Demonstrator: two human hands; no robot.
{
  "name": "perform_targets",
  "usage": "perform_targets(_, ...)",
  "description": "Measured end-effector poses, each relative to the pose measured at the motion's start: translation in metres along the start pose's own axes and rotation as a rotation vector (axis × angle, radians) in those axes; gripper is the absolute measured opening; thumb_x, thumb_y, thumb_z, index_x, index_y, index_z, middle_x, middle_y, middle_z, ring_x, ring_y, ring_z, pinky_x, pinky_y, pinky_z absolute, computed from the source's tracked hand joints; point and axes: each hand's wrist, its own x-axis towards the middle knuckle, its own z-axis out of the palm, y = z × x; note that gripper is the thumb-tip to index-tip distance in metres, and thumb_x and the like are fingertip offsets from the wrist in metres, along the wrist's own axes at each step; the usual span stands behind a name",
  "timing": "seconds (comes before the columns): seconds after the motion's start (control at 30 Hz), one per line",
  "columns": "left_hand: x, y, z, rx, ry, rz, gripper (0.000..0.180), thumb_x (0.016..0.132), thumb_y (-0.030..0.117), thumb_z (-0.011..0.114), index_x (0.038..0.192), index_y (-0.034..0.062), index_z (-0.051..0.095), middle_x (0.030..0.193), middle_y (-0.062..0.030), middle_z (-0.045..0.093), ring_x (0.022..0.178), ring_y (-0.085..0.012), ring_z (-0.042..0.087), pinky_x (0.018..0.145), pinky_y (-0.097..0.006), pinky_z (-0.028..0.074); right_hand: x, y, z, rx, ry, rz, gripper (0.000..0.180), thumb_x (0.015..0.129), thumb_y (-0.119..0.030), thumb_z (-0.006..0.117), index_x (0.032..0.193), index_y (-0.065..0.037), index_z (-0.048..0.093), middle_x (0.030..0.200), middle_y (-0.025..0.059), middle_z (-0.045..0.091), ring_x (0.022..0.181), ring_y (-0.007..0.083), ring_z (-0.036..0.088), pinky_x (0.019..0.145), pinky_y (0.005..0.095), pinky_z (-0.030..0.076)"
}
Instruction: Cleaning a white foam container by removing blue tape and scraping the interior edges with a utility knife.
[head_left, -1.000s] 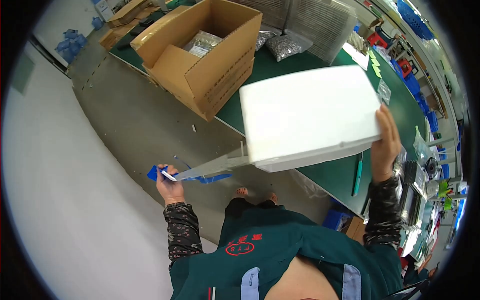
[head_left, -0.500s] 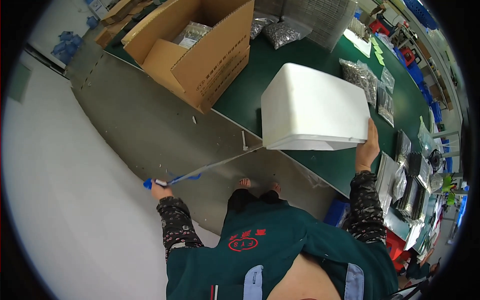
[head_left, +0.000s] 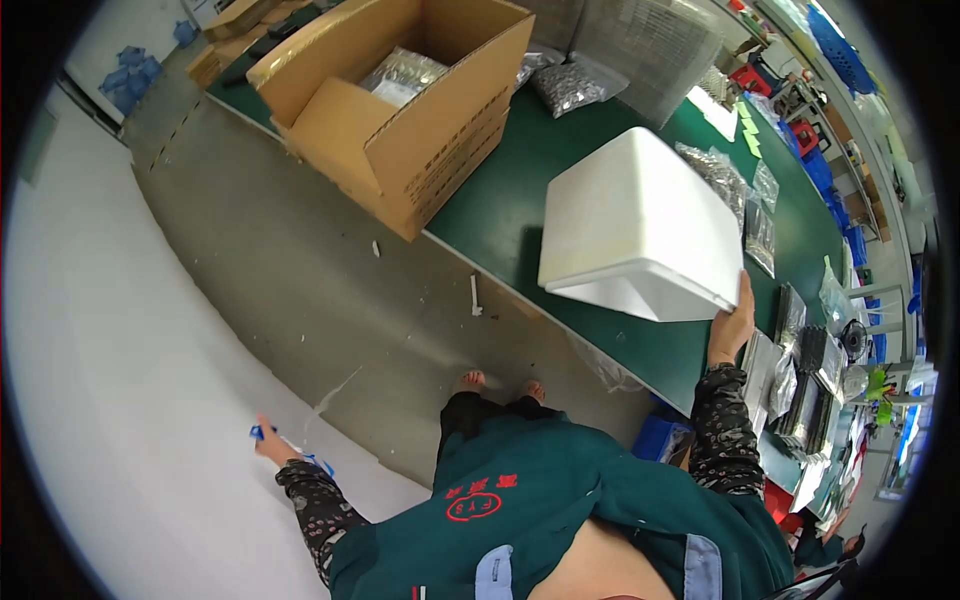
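White tub (head_left: 645, 220): tilted over the green table (head_left: 490, 200), mouth toward the person; cannot tell whether it touches the top.
Right hand (head_left: 733, 325): gripping the right corner of the tub's rim.
Left hand (head_left: 276, 448): out to the side, curled around a small blue thing (head_left: 261, 432), its shape too small to tell.
Table edge: slants below the tub, near its lower rim.
Left room: gray floor (head_left: 250, 270) between left hand and table.
Tabletop gap: green surface between cardboard box (head_left: 440, 150) and tub.
Far side: bags of parts (head_left: 712, 172) just behind the tub.
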Motion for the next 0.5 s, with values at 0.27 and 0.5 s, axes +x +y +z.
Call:
perform_targets(0.27,-0.220,0.158,0.108,-0.020,-1.053,0.612,0.030,0.081,0.011,0.057,0.109,0.0054,0.053,0.103,-0.0111,0.058,0.081,-0.0167,0.055,0.072,-0.029,0.043,0.002,-0.037,-0.005,0.047,-0.007,-0.171,0.053,0.069,0.010,0.048,0.120,-0.006,0.050,0.114,0.0138,0.055,0.101,0.0313,0.055,0.084,0.0350,0.045)
perform_targets(0.5,-0.311,0.231,0.123,-0.094,-1.374,1.197,0.038,0.072,-0.003,0.051,0.109,0.0093,0.052,0.096,-0.0152,0.056,0.083,-0.0325,0.056,0.072,-0.032,0.045,0.002,-0.042,-0.007,0.027,-0.026,-0.208,0.052,0.070,0.011,0.050,0.120,-0.006,0.051,0.112,0.0131,0.056,0.100,0.0297,0.055,0.084,0.0332,0.045)
